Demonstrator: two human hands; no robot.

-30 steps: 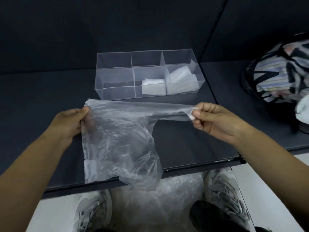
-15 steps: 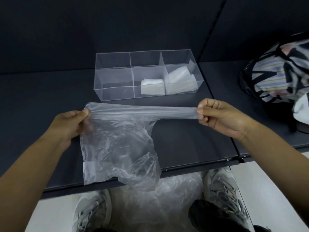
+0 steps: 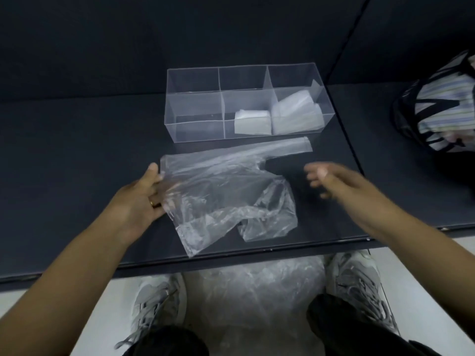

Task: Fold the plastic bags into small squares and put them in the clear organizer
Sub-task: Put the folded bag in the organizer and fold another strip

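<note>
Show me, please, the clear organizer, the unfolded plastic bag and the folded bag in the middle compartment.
clear organizer [image 3: 195, 129]: head view, front wall of its left compartment.
unfolded plastic bag [image 3: 218, 191]: head view, crumpled middle of its body.
folded bag [image 3: 253, 122]: head view, its white front face.

Clear organizer [image 3: 195, 129] sits on the table [image 3: 77, 150], toward the back. One folded bag [image 3: 253, 122] in its middle compartment, another folded bag [image 3: 295, 116] in its right-end compartment. Loose plastic bag [image 3: 226, 196] lies on the table just in front of the organizer, one handle reaching along the organizer's front wall. Left hand [image 3: 138, 201] in front-left of the organizer, touching the loose bag's left edge. Right hand [image 3: 331, 181] in front-right, apart from the bag. Patterned bag [image 3: 442, 111] well right of the organizer. Heap of plastic bags [image 3: 254, 289] on the floor, below the table edge, between two shoes [image 3: 156, 299].
</note>
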